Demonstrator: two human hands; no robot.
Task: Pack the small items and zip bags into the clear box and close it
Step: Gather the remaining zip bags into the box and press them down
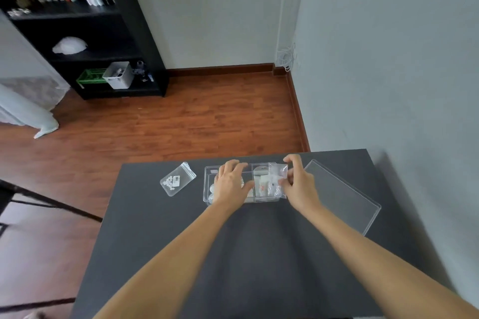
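A clear box (207,172) with compartments sits near the far edge of the dark table (254,254). My left hand (231,182) lies flat over the box's left half, fingers spread, covering small pale items. My right hand (298,184) pinches a small zip bag (276,180) with tiny pieces inside, held upright over the box's right compartment. Beneath that bag, white and red items lie in the compartment. Another zip bag (177,179) with white pieces lies on the table left of the box. The clear lid (342,194) rests to the right.
The table stands against a grey wall (401,72) on the right. Beyond its far edge is wooden floor (194,122) and a black shelf unit (85,33) holding bins and tools. A dark stand's legs (51,204) reach in at the left.
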